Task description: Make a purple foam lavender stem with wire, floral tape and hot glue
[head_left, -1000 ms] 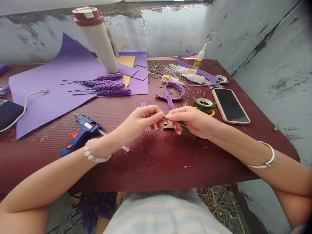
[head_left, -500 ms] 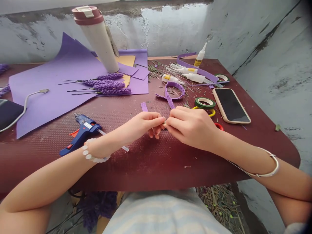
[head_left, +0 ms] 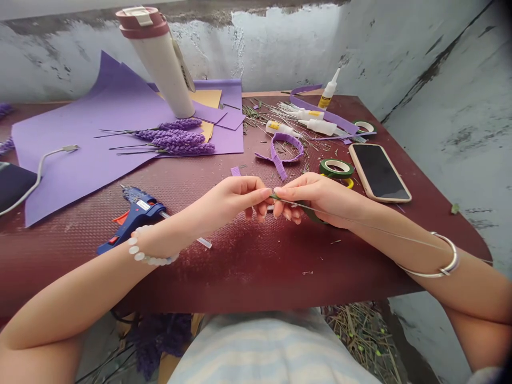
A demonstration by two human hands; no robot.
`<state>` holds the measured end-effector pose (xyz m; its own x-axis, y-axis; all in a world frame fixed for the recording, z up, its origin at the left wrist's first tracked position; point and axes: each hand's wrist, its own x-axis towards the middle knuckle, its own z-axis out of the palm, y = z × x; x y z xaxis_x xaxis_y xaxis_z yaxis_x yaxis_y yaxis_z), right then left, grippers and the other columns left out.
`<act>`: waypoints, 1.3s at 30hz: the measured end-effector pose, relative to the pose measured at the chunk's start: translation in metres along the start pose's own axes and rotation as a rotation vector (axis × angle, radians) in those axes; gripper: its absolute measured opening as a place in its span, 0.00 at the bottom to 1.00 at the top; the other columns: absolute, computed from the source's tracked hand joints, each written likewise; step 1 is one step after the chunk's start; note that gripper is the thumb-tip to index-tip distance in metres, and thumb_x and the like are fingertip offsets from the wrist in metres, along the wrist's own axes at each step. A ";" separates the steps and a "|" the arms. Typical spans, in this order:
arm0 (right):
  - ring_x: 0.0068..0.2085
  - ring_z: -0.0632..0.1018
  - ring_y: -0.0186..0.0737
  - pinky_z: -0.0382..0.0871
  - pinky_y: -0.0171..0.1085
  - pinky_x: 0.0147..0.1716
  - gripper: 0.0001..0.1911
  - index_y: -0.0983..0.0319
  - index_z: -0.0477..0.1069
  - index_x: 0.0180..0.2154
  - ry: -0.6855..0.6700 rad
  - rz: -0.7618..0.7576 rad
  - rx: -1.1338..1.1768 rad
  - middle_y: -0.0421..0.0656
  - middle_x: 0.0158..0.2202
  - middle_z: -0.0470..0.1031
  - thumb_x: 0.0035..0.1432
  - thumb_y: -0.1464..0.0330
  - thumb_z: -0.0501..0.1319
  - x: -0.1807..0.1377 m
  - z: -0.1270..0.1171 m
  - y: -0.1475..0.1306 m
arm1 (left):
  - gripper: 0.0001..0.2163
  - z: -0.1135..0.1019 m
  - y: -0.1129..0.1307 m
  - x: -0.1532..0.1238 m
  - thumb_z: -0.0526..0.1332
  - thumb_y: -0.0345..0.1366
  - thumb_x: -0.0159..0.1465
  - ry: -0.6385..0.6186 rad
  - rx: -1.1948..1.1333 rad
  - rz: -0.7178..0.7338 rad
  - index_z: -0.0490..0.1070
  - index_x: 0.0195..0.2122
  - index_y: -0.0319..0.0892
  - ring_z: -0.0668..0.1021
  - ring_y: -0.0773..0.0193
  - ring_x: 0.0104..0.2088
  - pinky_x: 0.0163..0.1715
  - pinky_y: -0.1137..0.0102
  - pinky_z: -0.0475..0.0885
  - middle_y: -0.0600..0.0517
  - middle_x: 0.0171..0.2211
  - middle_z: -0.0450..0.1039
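My left hand and my right hand meet fingertip to fingertip over the dark red table. Both pinch a thin wire that runs from the fingertips back along my right forearm. A strip of green tape hangs from the wire under my right hand. A roll of green floral tape lies just beyond my right hand. A blue glue gun lies beside my left wrist.
Purple paper sheets with finished lavender stems lie at the back left by a white tumbler. Glue bottles, loose wires, a purple strip, another tape roll and a phone crowd the back right. Walls close in at the back and right.
My right hand rolled over the wire tip half a second ago, then turned back, so the wire and green tape show again. My left hand stayed pinched at the same spot.
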<state>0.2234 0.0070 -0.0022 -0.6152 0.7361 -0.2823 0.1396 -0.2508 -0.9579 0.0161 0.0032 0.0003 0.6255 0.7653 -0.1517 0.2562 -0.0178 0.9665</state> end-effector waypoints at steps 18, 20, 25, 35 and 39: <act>0.22 0.66 0.28 0.61 0.30 0.21 0.17 0.65 0.74 0.28 0.047 -0.093 -0.161 0.39 0.24 0.70 0.57 0.57 0.63 0.002 0.002 -0.002 | 0.13 -0.003 0.001 -0.001 0.57 0.42 0.67 0.004 -0.019 -0.036 0.69 0.30 0.38 0.71 0.71 0.26 0.27 0.74 0.63 0.54 0.26 0.71; 0.23 0.66 0.28 0.59 0.31 0.21 0.17 0.64 0.73 0.28 0.061 -0.124 -0.257 0.39 0.26 0.70 0.58 0.57 0.61 0.001 0.003 -0.003 | 0.14 -0.002 0.001 0.000 0.57 0.42 0.67 0.003 -0.083 -0.068 0.70 0.30 0.37 0.72 0.72 0.26 0.24 0.75 0.61 0.53 0.26 0.72; 0.29 0.69 0.32 0.60 0.33 0.30 0.12 0.64 0.73 0.28 0.209 -0.383 -0.799 0.40 0.26 0.71 0.62 0.66 0.59 -0.004 0.008 -0.004 | 0.13 -0.001 0.000 0.002 0.59 0.41 0.65 -0.007 -0.197 -0.173 0.71 0.30 0.37 0.73 0.72 0.24 0.19 0.76 0.58 0.53 0.26 0.72; 0.30 0.69 0.34 0.58 0.35 0.31 0.16 0.66 0.73 0.30 0.268 -0.585 -1.225 0.44 0.30 0.70 0.66 0.68 0.52 -0.003 0.013 0.005 | 0.11 -0.005 -0.003 0.004 0.58 0.39 0.65 -0.042 -0.080 -0.187 0.70 0.29 0.37 0.74 0.73 0.25 0.23 0.77 0.64 0.54 0.25 0.73; 0.25 0.66 0.30 0.57 0.33 0.26 0.16 0.64 0.72 0.27 0.176 -0.320 -0.617 0.39 0.23 0.68 0.62 0.62 0.58 -0.003 0.008 -0.003 | 0.11 -0.005 -0.001 0.003 0.57 0.40 0.66 -0.046 -0.050 -0.063 0.70 0.31 0.38 0.74 0.72 0.26 0.25 0.76 0.65 0.54 0.26 0.73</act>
<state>0.2185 0.0007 0.0019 -0.5723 0.8176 0.0633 0.4183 0.3575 -0.8350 0.0135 0.0088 -0.0002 0.6429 0.7335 -0.2206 0.2595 0.0623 0.9637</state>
